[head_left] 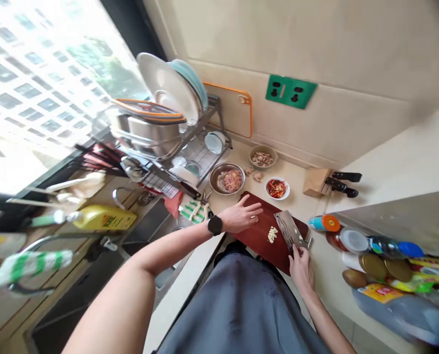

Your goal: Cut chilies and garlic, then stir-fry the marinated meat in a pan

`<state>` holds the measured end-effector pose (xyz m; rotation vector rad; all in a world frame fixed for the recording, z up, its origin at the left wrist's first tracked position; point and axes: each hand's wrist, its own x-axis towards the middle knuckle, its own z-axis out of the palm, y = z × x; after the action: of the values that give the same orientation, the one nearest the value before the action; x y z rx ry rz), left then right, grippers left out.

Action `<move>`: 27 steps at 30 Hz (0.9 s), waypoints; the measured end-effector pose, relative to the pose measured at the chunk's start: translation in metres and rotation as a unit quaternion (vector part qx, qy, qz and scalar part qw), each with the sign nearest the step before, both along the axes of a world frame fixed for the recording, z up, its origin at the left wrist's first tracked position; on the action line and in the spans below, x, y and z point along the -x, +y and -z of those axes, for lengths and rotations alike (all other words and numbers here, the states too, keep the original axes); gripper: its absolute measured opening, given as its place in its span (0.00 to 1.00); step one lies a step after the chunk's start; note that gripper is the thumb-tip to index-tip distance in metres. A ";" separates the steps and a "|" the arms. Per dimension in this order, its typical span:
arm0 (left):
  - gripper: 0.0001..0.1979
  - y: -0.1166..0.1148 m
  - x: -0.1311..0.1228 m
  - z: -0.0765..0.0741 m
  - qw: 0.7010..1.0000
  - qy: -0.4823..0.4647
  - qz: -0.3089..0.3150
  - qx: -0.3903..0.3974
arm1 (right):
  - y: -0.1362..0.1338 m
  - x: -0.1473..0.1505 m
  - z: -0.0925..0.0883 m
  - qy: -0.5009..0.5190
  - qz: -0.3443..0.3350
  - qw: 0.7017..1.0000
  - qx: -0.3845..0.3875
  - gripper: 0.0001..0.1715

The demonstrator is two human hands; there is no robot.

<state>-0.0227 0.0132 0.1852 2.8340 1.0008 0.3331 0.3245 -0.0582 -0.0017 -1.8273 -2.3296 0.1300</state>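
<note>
Gripping a cleaver (290,230) tight in the right hand (301,269), blade down on a red-brown board (256,250), while the left hand (239,217) sits open with fingers spread over the board. Small pile of chopped garlic (273,235) lies between them, just beside the blade. From the board: chili plate (277,189) at 12, steel bowl of meat (229,180) at 11, knife block (317,182) at 1, bottles (374,265) at 3, dish rack (204,152) further out at 11.
</note>
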 end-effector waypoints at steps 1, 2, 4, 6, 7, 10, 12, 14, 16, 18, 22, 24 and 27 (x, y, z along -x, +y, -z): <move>0.16 -0.002 -0.005 -0.010 1.000 0.003 0.004 -0.020 | 0.002 -0.003 0.002 0.003 -0.015 1.000 -0.004 0.25; 0.16 -0.005 -0.011 -0.020 0.999 0.003 0.003 -0.040 | 0.005 -0.006 0.004 0.006 -0.026 1.000 -0.005 0.25; 0.15 -0.014 -0.022 -0.036 0.997 0.006 -0.007 -0.077 | 0.009 -0.010 0.005 0.015 -0.046 0.999 0.001 0.26; 0.15 -0.024 -0.033 -0.048 0.994 0.025 -0.019 -0.104 | 0.013 -0.015 0.003 0.022 -0.065 0.998 0.007 0.27; 0.15 -0.031 -0.037 -0.052 0.993 0.038 -0.025 -0.112 | 0.014 -0.016 0.001 0.021 -0.074 0.997 0.008 0.27; 0.15 -0.054 -0.048 -0.062 0.989 0.068 -0.045 -0.124 | 0.011 -0.021 -0.007 0.004 -0.089 0.996 0.005 0.29; 0.16 -0.070 -0.051 -0.067 0.986 0.088 -0.062 -0.124 | 0.007 -0.024 -0.013 -0.002 -0.098 0.995 0.001 0.29; 0.16 -0.085 -0.053 -0.072 0.984 0.099 -0.085 -0.118 | 0.004 -0.024 -0.019 0.005 -0.110 0.994 -0.001 0.30; 0.16 -0.097 -0.051 -0.076 0.983 0.092 -0.115 -0.108 | 0.003 -0.019 -0.025 0.019 -0.126 0.992 0.000 0.31; 0.15 -0.109 -0.046 -0.081 0.982 0.083 -0.145 -0.089 | 0.004 -0.008 -0.034 0.036 -0.141 0.989 -0.003 0.31; 0.16 -0.150 -0.027 -0.082 0.969 0.087 -0.233 0.003 | -0.018 0.040 -0.077 0.103 -0.217 0.970 0.035 0.26; 0.18 -0.183 -0.004 -0.077 0.956 0.059 -0.284 0.055 | -0.038 0.080 -0.110 0.147 -0.286 0.935 0.149 0.24; 0.15 -0.239 0.051 -0.069 0.931 -0.043 -0.350 0.098 | -0.064 0.165 -0.164 0.214 -0.411 0.797 0.388 0.27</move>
<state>-0.0737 -0.2255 0.2541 2.1739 1.8764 0.3834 0.1597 -0.1220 0.1626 -0.6121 -2.6704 1.6082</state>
